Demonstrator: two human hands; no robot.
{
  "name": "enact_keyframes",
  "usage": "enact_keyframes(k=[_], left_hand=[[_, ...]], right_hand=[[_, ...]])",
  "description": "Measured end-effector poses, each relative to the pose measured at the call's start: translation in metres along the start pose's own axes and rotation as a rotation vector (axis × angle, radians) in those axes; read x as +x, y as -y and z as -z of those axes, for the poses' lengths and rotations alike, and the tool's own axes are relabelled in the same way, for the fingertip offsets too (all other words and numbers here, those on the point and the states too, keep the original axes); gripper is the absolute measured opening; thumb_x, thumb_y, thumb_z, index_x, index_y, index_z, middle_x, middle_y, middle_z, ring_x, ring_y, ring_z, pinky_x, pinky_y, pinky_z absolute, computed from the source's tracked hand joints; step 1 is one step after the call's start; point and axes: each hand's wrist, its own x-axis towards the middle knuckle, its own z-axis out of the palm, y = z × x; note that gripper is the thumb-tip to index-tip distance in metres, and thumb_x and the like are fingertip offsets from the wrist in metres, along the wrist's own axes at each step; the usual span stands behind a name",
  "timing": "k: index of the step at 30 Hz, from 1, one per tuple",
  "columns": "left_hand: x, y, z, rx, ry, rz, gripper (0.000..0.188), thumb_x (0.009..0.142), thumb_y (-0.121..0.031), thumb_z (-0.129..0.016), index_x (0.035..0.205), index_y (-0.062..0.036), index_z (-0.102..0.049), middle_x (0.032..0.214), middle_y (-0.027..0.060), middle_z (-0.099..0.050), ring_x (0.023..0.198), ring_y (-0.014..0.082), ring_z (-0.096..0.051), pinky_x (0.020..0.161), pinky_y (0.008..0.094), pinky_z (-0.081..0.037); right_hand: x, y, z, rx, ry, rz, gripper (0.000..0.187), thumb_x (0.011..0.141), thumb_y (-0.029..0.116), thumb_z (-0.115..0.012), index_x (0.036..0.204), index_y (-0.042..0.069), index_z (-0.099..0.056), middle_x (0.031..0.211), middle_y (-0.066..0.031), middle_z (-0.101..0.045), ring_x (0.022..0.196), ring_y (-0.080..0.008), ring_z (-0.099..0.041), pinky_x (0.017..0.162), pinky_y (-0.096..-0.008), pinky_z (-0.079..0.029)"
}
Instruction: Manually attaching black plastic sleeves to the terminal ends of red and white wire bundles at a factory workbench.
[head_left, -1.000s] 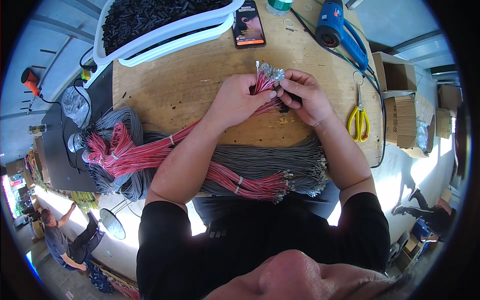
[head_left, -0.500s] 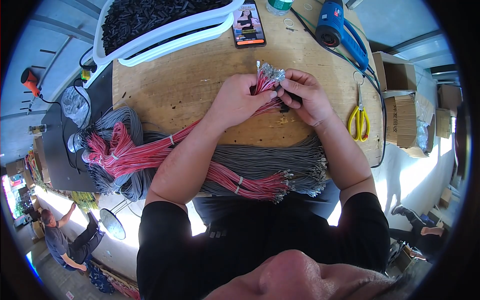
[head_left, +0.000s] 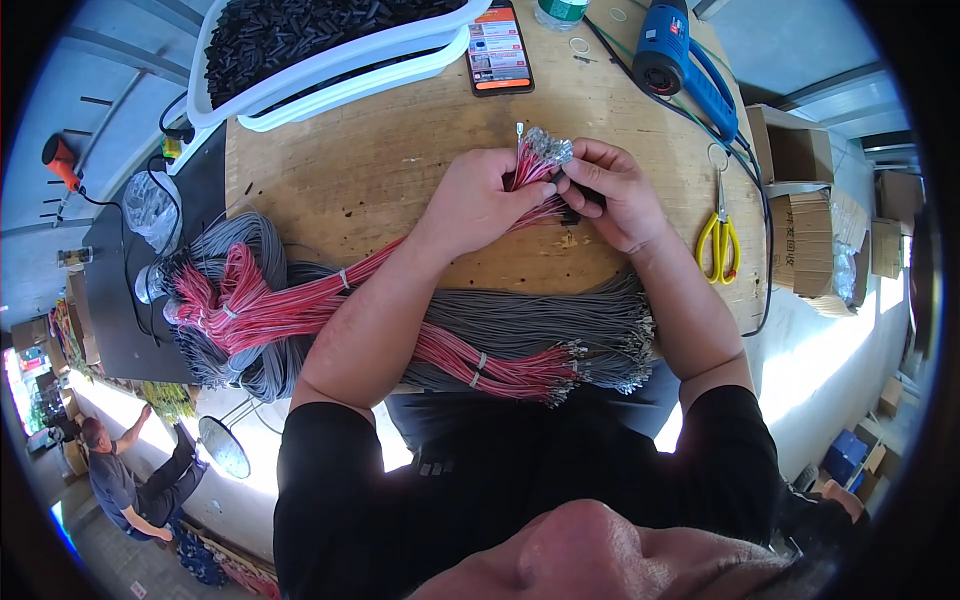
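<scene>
My left hand (head_left: pixel 478 200) is closed around a bundle of red and white wires (head_left: pixel 375 262) near its end. Bare metal terminals (head_left: pixel 545 148) fan out above the fist, and one terminal (head_left: pixel 519 130) stands up apart from the others. Close against the bundle's right side, my right hand (head_left: pixel 617 195) is closed in a pinch at the terminals. Something small and black shows below its fingertips, but I cannot make out exactly what the pinch holds. Grey wire bundles (head_left: pixel 530 318) and a tied red bundle (head_left: pixel 500 365) with terminals lie across the near table edge, beneath my forearms.
A white bin (head_left: pixel 350 85) of short black tubes stands at the far left, beside a phone (head_left: pixel 499 60). Yellow-handled scissors (head_left: pixel 717 250) and a blue heat gun (head_left: pixel 665 55) lie on the right. Cardboard boxes (head_left: pixel 800 235) stand beyond the table. Another person (head_left: pixel 130 480) sits at lower left.
My hands hold almost the same pose, with the terminals shifted very slightly right. The phone's screen has changed. At the lower right, another person has moved lower and partly out of sight.
</scene>
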Motion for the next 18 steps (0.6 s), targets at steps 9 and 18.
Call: enact_keyframes(k=[9,18], left_hand=[[-0.0002,-0.0022,0.0001,-0.011,0.012,0.002,0.021,0.090,-0.017,-0.073,0.104,-0.0014,-0.074,0.085,0.0093,-0.074,0.077,0.0118,-0.066,0.073,0.0303,-0.053],[-0.0001,-0.0046,-0.0002,-0.051,-0.032,-0.018,0.030,0.085,-0.025,-0.076,0.094,0.0030,-0.071,0.079,0.0214,-0.069,0.074,0.0324,-0.071,0.068,0.0396,-0.053]], right_hand=[[0.0003,-0.0014,0.0019,0.004,0.000,0.013,0.012,0.097,0.014,-0.067,0.103,0.004,-0.064,0.082,-0.0035,-0.067,0.061,-0.0052,-0.050,0.049,-0.0179,-0.029],[0.0007,-0.0007,0.0021,-0.011,-0.001,0.007,0.013,0.097,0.015,-0.067,0.103,0.004,-0.064,0.082,-0.0035,-0.067,0.061,-0.0052,-0.051,0.049,-0.0175,-0.029]])
